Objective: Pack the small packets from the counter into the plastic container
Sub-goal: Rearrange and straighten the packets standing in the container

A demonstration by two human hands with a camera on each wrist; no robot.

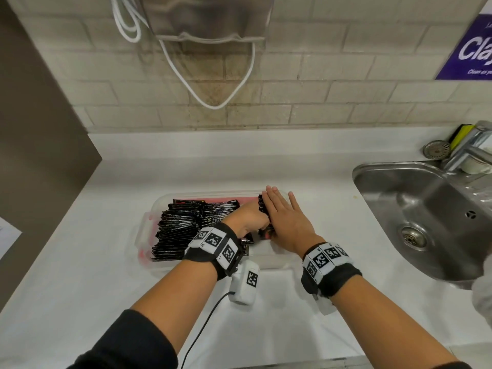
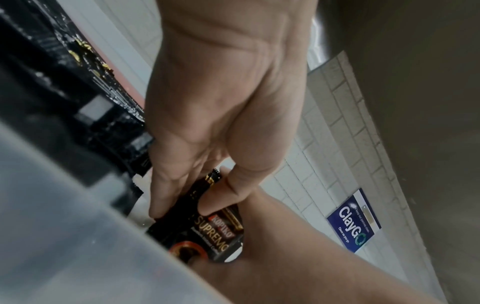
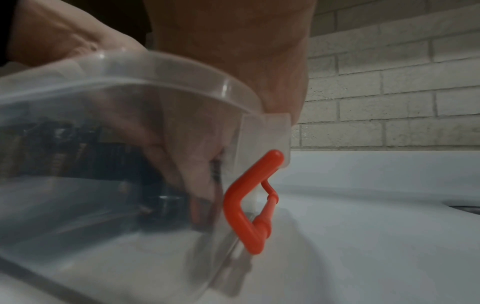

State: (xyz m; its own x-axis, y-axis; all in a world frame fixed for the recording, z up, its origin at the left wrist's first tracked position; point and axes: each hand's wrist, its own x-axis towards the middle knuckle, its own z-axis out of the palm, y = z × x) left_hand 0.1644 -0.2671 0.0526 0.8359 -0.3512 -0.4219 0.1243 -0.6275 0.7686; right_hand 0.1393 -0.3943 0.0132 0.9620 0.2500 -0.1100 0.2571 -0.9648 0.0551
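Two hands meet over the right end of the clear plastic container (image 1: 159, 206), and between them stands a small bundle of black packets (image 2: 207, 230). The left hand (image 1: 249, 218) has its grip closed on that bundle: the left wrist view shows a thumb and curled fingers (image 2: 166, 185) pinching the black sachets, whose front reads "Kopiko Supremo". The right hand (image 1: 286, 218) lies flat against the other side of the bundle, fingers straight and together, pressing rather than curling round it; its fingertips reach past the container's far rim. Seen through the clear wall in the right wrist view, the bundle sits low inside the container, near its right end wall, though blur hides whether it touches the floor. To the left of the hands, rows of the same black packets (image 1: 183, 227) stand on edge and fill the left and middle of the container. An orange latch handle (image 3: 246, 205) hangs on the container's right end. The container rests on the white table (image 1: 93, 275). A steel sink (image 1: 426, 214) is set into the table to the right, and a blue sign (image 1: 471, 49) hangs on the brick-tile wall (image 1: 319, 89) behind.
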